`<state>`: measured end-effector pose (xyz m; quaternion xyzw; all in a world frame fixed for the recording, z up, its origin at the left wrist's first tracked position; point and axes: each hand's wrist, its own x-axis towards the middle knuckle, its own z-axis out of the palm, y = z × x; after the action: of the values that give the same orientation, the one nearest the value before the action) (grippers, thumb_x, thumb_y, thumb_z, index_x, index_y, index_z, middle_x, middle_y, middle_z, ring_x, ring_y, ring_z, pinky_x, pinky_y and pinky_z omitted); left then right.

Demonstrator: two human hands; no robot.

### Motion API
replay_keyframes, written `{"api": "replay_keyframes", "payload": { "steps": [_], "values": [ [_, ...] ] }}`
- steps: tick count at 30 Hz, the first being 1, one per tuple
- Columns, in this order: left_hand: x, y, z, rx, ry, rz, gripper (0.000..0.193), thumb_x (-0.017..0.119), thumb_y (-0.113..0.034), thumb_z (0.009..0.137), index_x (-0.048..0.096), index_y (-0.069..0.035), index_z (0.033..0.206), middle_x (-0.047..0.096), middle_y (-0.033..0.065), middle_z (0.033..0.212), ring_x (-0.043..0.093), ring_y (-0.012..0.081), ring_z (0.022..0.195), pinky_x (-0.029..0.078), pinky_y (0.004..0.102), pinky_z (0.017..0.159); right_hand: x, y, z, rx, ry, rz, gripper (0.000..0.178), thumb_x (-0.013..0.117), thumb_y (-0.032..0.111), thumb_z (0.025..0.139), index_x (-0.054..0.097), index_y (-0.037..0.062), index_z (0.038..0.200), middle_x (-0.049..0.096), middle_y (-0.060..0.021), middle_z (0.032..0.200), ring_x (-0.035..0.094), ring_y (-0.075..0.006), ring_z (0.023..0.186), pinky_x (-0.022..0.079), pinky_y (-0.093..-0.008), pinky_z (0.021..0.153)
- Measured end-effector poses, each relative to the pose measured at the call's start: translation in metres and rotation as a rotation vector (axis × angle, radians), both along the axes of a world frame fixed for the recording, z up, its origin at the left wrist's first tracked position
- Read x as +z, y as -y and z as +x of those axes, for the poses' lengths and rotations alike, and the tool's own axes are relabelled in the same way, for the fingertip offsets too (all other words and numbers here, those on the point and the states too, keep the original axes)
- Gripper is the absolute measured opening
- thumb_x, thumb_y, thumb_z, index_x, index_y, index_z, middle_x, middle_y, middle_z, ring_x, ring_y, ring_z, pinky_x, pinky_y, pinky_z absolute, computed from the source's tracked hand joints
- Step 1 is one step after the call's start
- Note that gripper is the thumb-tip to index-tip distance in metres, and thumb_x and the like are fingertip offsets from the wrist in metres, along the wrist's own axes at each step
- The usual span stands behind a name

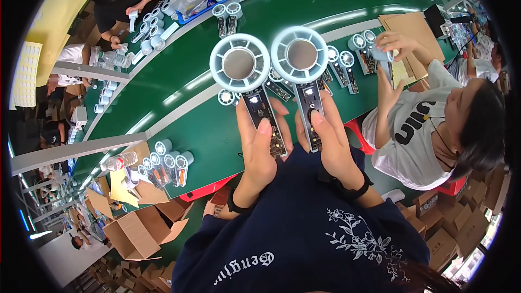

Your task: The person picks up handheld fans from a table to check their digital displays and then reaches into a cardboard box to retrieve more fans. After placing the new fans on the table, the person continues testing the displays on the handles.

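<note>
The green bench [217,130] serves as the landmark here; everything is placed against it.

At the bench's far left edge, a person in dark clothes works among a scatter of white fan parts, and a blue tray [196,1] of small components sits near them. On the near left corner of the bench stands a cluster of grey-white fan units [168,164], with open cardboard boxes [138,233] on the floor below that corner.

Over the middle of the bench, the left hand [259,152] is closed around the handle of the left fan [240,65], thumb laid flat along the exposed circuit strip and fingers wrapped behind. The round ringed head of the fan points away from the person, so its long axis runs from the palm outward across the bench (tilted a little leftward).

Just beside it, the right hand [328,138] grips the right fan [299,55] the same way, thumb pressing on the handle's open face. Its long axis runs nearly parallel to its neighbour's; the two ringed heads sit side by side, almost touching, both held above the bench and not resting on it. Each hand is fully occupied with its own fan, neither nearer to the other's.

Beyond the right fan, more fan units [344,68] lie on the bench. At the bench's right edge, a co-worker in a white shirt holds up another fan with both hands, beside a flat piece of cardboard [410,32].
</note>
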<state>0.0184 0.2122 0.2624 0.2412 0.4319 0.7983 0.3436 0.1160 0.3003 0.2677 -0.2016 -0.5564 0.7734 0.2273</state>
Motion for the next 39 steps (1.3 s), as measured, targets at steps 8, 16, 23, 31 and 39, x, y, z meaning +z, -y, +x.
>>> {"api": "replay_keyframes", "payload": {
  "steps": [8,16,23,31,39],
  "values": [
    [0.0,-0.003,0.0,-0.004,0.004,-0.004,0.04,0.036,-0.02,0.095,0.023,0.0,0.127,0.048,0.0148,0.104,0.05,0.0106,0.054,0.037,0.0201,0.037,0.0,-0.003,-0.002,-0.005,0.006,-0.03,0.034,0.034,0.025,0.097,0.04,-0.0011,0.118,0.05,-0.0053,0.075,0.044,-0.0086,0.055,0.033,-0.0204,0.052],
    [-0.006,-0.003,0.002,0.008,-0.038,-0.045,0.04,0.035,-0.021,0.096,0.023,0.0,0.127,0.048,0.0143,0.104,0.05,0.0107,0.055,0.038,0.0199,0.039,-0.001,-0.004,-0.003,-0.017,-0.013,0.01,0.036,0.035,0.027,0.096,0.039,-0.0009,0.119,0.05,-0.0053,0.075,0.044,-0.0081,0.054,0.032,-0.0201,0.051],
    [-0.008,-0.001,0.004,0.011,-0.041,-0.036,0.042,0.036,-0.023,0.095,0.023,0.0,0.127,0.048,0.0144,0.104,0.051,0.0111,0.057,0.039,0.0201,0.04,-0.001,-0.002,-0.003,-0.032,0.01,-0.022,0.038,0.035,0.029,0.096,0.039,-0.0009,0.12,0.051,-0.0048,0.073,0.043,-0.0079,0.053,0.031,-0.0202,0.05],
    [-0.009,-0.004,0.004,0.024,-0.057,-0.048,0.04,0.035,-0.024,0.096,0.023,0.0,0.127,0.049,0.0134,0.101,0.052,0.012,0.058,0.04,0.0207,0.042,0.001,-0.003,-0.005,-0.063,-0.008,-0.01,0.035,0.034,0.028,0.096,0.041,0.0004,0.117,0.05,-0.0041,0.07,0.043,-0.0076,0.052,0.031,-0.0198,0.049],
    [-0.011,-0.006,0.002,0.027,0.029,-0.097,0.037,0.034,-0.024,0.098,0.025,-0.003,0.128,0.05,0.0122,0.096,0.05,0.0121,0.053,0.04,0.0218,0.04,-0.008,-0.007,-0.006,-0.133,-0.006,-0.032,0.027,0.035,0.025,0.099,0.045,0.002,0.108,0.048,-0.0021,0.066,0.04,-0.006,0.047,0.028,-0.0188,0.044]
  ]
}}
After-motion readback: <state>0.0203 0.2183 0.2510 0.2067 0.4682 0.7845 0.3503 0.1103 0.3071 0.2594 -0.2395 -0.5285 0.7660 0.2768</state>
